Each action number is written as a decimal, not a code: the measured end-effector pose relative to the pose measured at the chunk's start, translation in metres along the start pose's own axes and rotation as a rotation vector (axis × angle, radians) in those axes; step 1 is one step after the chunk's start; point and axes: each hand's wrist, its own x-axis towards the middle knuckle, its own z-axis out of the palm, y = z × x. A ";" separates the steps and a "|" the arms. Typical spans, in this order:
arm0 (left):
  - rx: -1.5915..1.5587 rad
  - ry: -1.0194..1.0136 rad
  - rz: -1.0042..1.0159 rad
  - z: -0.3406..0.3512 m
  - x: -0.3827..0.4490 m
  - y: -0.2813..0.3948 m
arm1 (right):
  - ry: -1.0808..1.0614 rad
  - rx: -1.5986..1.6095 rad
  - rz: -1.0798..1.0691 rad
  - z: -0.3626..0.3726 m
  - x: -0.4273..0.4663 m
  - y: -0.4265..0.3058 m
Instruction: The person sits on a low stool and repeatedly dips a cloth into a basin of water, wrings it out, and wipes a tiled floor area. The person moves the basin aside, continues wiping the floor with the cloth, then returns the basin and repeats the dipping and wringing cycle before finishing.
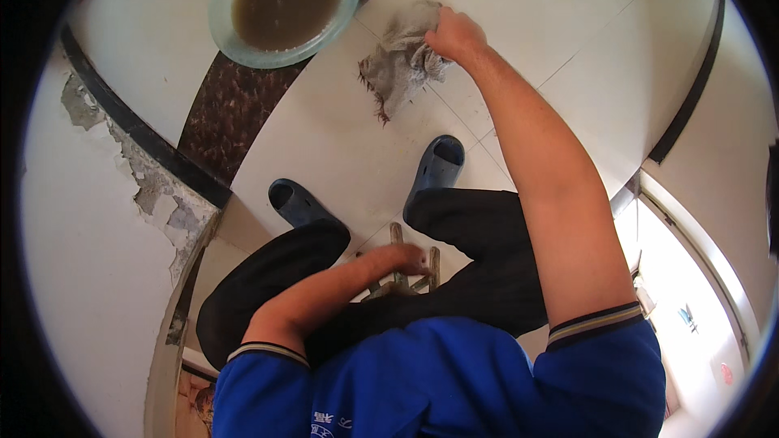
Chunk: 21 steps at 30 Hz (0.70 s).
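Observation:
Out ahead and to the right, my right hand (457, 35) grips a damp grey rag (405, 58) with a frayed, dark-tipped edge. The rag lies bunched and spread on the pale tiled floor (341, 109). Between my knees, my left hand (412, 258) hangs low by the legs of a small wooden stool (397, 234). Its fingers are blurred and partly turned away, so I cannot tell whether they touch the stool. A pale green translucent basin (218, 18) of murky brown water (289, 0) stands ahead on the left.
A dark mottled stone strip (237, 103) crosses the floor under the basin. My feet wear blue plastic clogs (433, 161). To the left is a wall with peeling plaster (152, 176) and black skirting (146, 134). Another black skirting (694, 97) and a bright doorway (681, 255) lie to the right.

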 end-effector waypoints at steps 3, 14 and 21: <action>0.060 -0.134 0.080 0.036 0.006 0.010 | -0.048 -0.034 0.016 0.007 0.003 0.002; 0.118 -0.306 0.030 0.192 0.032 -0.070 | -0.009 -0.039 0.018 -0.006 -0.020 0.000; 0.253 0.190 -0.148 0.102 0.049 -0.097 | 0.171 0.139 0.002 0.001 -0.102 0.007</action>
